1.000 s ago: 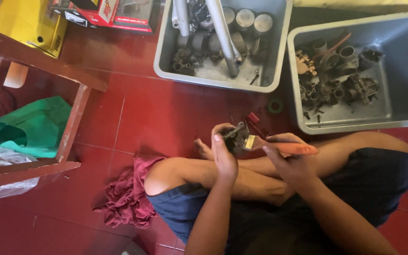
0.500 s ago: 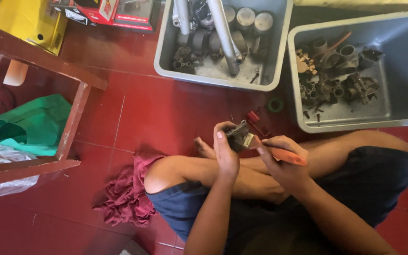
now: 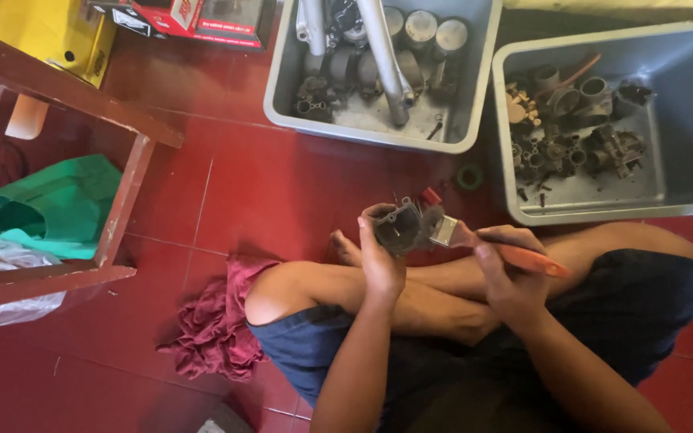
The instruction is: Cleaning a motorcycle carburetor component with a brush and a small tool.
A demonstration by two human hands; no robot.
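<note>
I sit cross-legged on a red tiled floor. My left hand (image 3: 380, 261) grips a small dark metal engine part (image 3: 399, 228), held up over my knees. My right hand (image 3: 505, 269) holds a paintbrush with an orange handle (image 3: 523, 256); its bristles touch the right side of the part. Both hands are above my crossed legs.
Two grey plastic tubs stand ahead: one (image 3: 282, 72) with metal tubes and cylinders, one (image 3: 683, 192) with grimy small parts. A maroon rag (image 3: 214, 329) lies by my left knee. A wooden frame (image 3: 122, 200) with a green bag (image 3: 50, 204) is at left.
The brush and the part have stayed together with small shifts of the brush against the part; the hands hold the same spot over my legs.
</note>
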